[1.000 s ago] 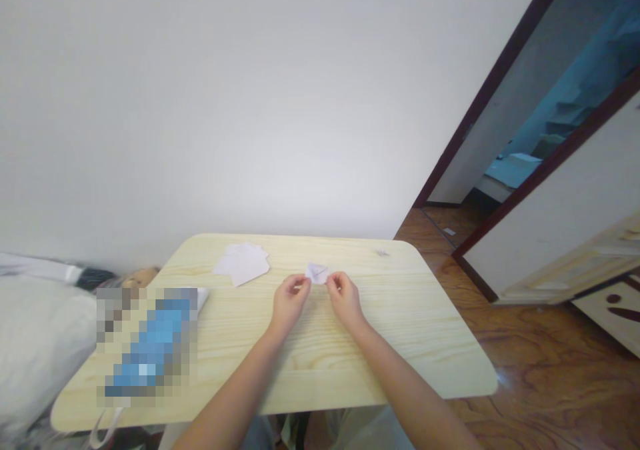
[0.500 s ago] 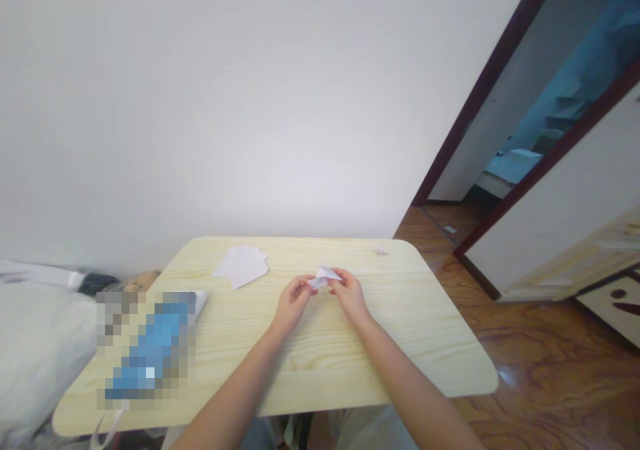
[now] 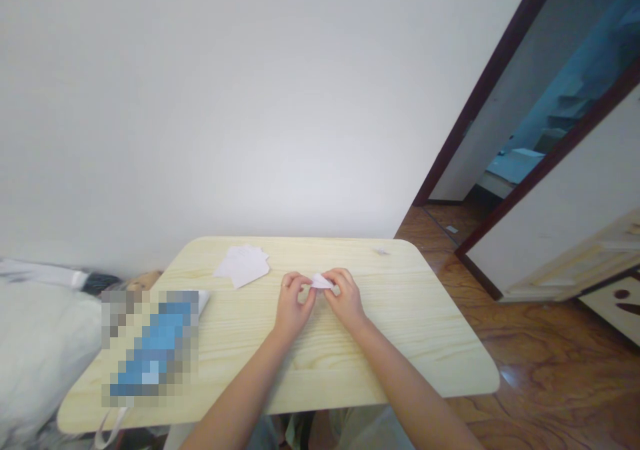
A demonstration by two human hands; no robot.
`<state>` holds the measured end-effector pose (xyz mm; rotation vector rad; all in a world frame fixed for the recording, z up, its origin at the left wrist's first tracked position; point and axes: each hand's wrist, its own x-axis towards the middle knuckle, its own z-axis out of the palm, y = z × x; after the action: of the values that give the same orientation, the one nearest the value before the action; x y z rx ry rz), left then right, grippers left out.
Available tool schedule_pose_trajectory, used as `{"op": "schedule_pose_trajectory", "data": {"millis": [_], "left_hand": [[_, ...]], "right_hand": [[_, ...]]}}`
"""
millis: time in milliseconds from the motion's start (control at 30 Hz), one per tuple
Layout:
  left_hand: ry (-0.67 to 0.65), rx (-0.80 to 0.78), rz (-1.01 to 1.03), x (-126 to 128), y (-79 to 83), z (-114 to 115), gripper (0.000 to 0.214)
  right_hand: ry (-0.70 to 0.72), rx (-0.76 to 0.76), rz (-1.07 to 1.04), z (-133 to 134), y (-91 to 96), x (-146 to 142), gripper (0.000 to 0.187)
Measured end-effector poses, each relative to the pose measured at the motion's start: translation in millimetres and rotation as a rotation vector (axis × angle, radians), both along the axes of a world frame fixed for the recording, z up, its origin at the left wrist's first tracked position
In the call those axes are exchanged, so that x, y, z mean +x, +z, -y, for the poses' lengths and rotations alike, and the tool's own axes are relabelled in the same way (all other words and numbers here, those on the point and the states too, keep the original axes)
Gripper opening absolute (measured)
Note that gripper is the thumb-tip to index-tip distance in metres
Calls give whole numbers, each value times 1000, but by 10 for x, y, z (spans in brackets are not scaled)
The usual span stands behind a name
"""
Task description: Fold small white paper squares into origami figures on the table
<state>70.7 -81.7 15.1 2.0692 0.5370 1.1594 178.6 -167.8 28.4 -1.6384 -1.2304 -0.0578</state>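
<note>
- The small folded paper [image 3: 321,281] is held between the two hands, near the middle of the table. It is white, and part of it is hidden by the fingers.
- The left hand [image 3: 295,307] is nearly closed. The paper's left side is pinched by its fingertips.
- The right hand [image 3: 347,300] is nearly closed too. The paper's right side is pinched by its fingertips.
- The two hands are kept very close together, with only the paper and a small gap between them.
- Both bare arms are stretched in from the bottom of the view, and the hands are kept over the table.
- The light wood table [image 3: 400,343] is seen from above. Its corners are round, and wood lines can be seen on its top.
- A small stack of white paper [image 3: 243,265] is laid on the far part of the table, to the left of the hands. The sheets are set a bit crooked.
- A tiny white scrap [image 3: 381,252] is lying near the far edge of the table, to the right.
- A blue and white thing [image 3: 150,347] is lying on the left part of the table. It is blurred, so what it is cannot be told.
- A white wall [image 3: 250,117] is seen behind the table.
- A shiny wood floor [image 3: 545,350] is seen to the right of the table.
</note>
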Motion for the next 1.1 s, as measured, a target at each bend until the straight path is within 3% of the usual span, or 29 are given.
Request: {"op": "schedule_pose_trajectory", "data": {"millis": [167, 300, 433, 567, 700, 800, 967, 1100], "left_hand": [[-28, -133, 13, 5, -41, -57, 7], [-53, -498, 153, 36, -58, -108, 11], [-83, -758, 208, 52, -31, -141, 20], [-125, -774, 248, 71, -15, -115, 24], [-194, -730, 236, 88, -48, -90, 20], [-169, -712, 209, 85, -81, -98, 22], [-248, -895, 142, 55, -74, -119, 45], [-330, -959, 98, 41, -17, -121, 39]], "right_hand": [[-38, 12, -75, -23, -47, 37, 26], [-146, 10, -396, -84, -165, 158, 24], [-46, 1, -669, -116, -249, 204, 34], [101, -22, -627, -105, -224, 90, 35], [14, -73, -449, -106, -188, 29, 22], [-28, -81, -416, -119, -203, 75, 18], [47, -82, -560, -125, -245, 133, 24], [66, -89, -539, -99, -206, 93, 22]]}}
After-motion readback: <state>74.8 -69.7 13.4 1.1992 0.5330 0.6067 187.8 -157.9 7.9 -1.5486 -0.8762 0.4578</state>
